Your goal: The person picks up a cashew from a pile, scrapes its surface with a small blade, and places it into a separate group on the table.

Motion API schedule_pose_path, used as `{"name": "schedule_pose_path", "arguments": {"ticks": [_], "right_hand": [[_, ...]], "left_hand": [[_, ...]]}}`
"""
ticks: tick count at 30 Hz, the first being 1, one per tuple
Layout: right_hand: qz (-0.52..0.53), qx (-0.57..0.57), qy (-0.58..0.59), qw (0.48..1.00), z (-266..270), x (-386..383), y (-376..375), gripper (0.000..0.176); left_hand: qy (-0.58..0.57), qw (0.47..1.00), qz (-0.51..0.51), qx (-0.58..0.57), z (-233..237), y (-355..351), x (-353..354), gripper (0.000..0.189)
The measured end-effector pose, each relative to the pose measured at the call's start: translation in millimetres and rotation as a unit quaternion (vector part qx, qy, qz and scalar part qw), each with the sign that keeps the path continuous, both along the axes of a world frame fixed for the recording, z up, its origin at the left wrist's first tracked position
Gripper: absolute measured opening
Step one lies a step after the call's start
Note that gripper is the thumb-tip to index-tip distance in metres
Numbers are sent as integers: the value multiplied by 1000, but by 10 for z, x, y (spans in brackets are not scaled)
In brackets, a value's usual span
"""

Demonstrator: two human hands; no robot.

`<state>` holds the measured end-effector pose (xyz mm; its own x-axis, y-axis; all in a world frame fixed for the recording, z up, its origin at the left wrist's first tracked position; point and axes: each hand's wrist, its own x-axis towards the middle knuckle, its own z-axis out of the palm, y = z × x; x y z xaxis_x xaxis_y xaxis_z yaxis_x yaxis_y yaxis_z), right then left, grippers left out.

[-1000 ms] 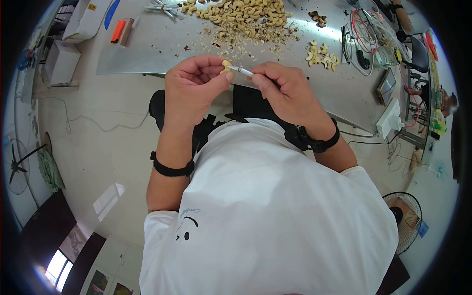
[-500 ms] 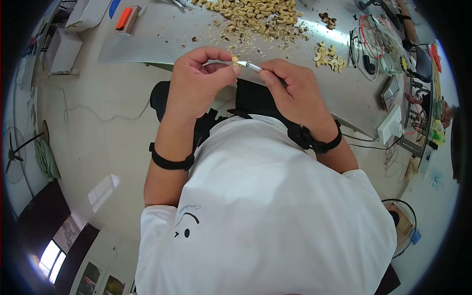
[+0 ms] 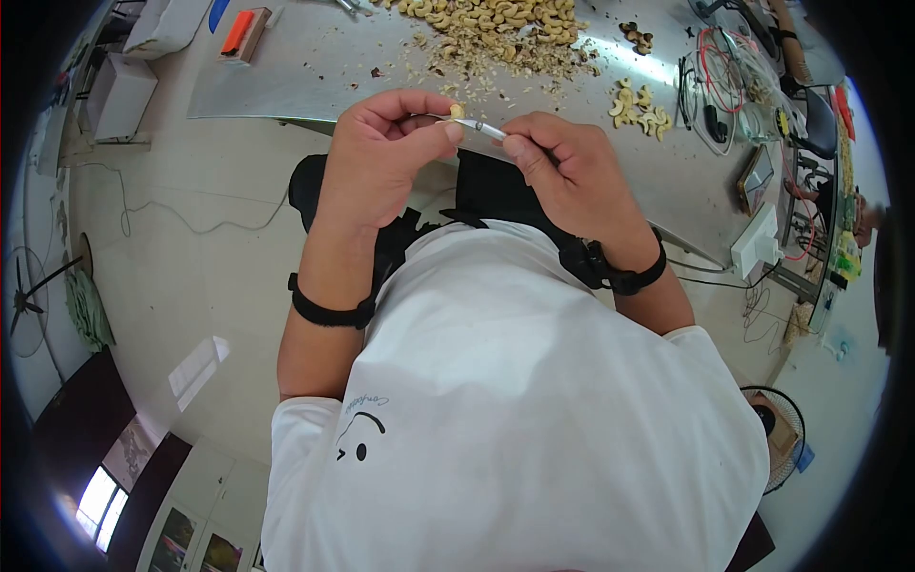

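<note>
Pinching cashew (image 3: pixel 457 112) near edge of table (image 3: pixel 286 81): left grip (image 3: pixel 379 157). Right grip (image 3: pixel 577 167) closed round knife (image 3: pixel 489 130), tip at cashew. Knife could skid off curved surface into left thumb (image 3: pixel 434 143); slack pinch could drop cashew.

The metal table (image 3: pixel 286 93) carries heaped cashews (image 3: pixel 505 15), pale crumbs (image 3: pixel 467 69) and tangled cables (image 3: pixel 732 74).

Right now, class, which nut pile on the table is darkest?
The small brown pile, beyond the small pale pile and right of the big heap; it alone is dark brown, while those two are yellowish.
</note>
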<state>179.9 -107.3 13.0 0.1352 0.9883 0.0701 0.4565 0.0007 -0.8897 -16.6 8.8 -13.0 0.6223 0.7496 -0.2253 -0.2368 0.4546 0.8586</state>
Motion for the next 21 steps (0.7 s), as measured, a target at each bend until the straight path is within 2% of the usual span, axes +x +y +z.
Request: {"name": "schedule_pose_path", "arguments": {"ticks": [6,9,18,21], "right_hand": [[-39,30,-52,997,3,-92,7,9],[-73,79,-52,993,-93,-76,35,9],[-12,-3,11,1000,37,-45,6,12],[-14,13,6,1000,2,-50,5,12]], "left_hand": [[-68,995,-27,-61,-39,34,-55,20],[-77,994,-45,-70,-68,32,-88,21],[-113,989,-45,-88,-144,9,-92,19],[-121,987,-39,-101,-140,-1,-95,19]]}}
